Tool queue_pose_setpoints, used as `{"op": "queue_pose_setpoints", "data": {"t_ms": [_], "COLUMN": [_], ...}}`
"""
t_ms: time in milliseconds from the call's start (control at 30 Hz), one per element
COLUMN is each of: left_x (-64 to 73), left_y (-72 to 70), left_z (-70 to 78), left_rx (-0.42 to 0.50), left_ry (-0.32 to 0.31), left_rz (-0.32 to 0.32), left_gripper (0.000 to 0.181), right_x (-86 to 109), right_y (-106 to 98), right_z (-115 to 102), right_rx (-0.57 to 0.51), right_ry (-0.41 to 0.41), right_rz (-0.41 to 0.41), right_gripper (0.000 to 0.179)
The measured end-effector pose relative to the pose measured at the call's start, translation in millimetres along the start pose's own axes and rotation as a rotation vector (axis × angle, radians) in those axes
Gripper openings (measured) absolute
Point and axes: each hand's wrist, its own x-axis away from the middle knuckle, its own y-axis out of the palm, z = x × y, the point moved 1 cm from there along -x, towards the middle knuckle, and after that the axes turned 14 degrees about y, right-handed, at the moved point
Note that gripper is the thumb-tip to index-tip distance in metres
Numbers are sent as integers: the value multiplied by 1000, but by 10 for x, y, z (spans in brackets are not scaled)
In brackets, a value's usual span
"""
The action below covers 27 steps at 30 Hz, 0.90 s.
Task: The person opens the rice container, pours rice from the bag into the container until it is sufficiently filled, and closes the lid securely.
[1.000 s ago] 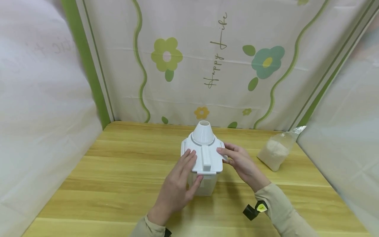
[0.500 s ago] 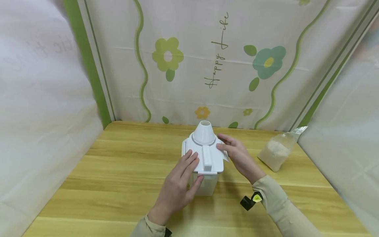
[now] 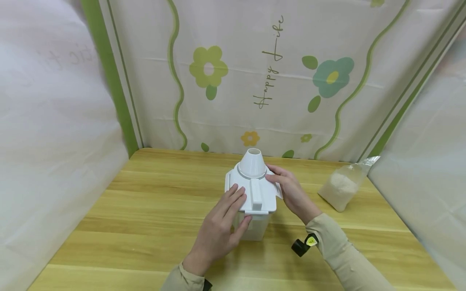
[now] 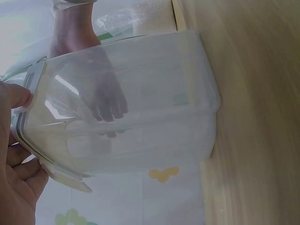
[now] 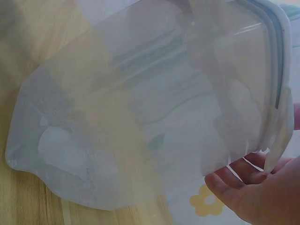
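A clear plastic storage container (image 4: 145, 108) stands upright on the table, its white lid (image 3: 269, 198) topped by a cone-shaped spout (image 3: 252, 165) and a raised bar. My left hand (image 3: 218, 228) rests on the lid's left part, its fingers extended over the top and its thumb at the front latch. On the far right, my right hand (image 3: 291, 192) holds the lid's edge: the thumb lies on top, and the curled fingers (image 5: 227, 183) reach below the rim. Beside that hand, a side latch (image 5: 280, 136) sticks outward. Through the clear wall, part of the right hand shows in the left wrist view.
To the right on the wooden table (image 3: 145, 210) leans a clear bag (image 3: 340, 188) of whitish grains. A flowered curtain (image 3: 225, 101) hangs along the table's back edge, with pale sheets at both sides.
My right hand has shifted slightly toward the back of the lid, and its forearm has swung left. The left hand keeps its place on the lid; the container still stands there.
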Motion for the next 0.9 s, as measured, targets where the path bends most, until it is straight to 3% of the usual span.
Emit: {"op": "queue_pose_setpoints", "data": {"t_ms": [900], "left_x": [-1], "left_y": [14], "left_z": [5], "left_rx": [8], "left_ry": [-15], "left_rz": [0], "left_gripper": [45], "right_x": [-27], "right_y": [-26], "right_z": [44], "right_rx": [-13], "right_ry": [-5], "right_rz": [-24], "right_gripper": [51]}}
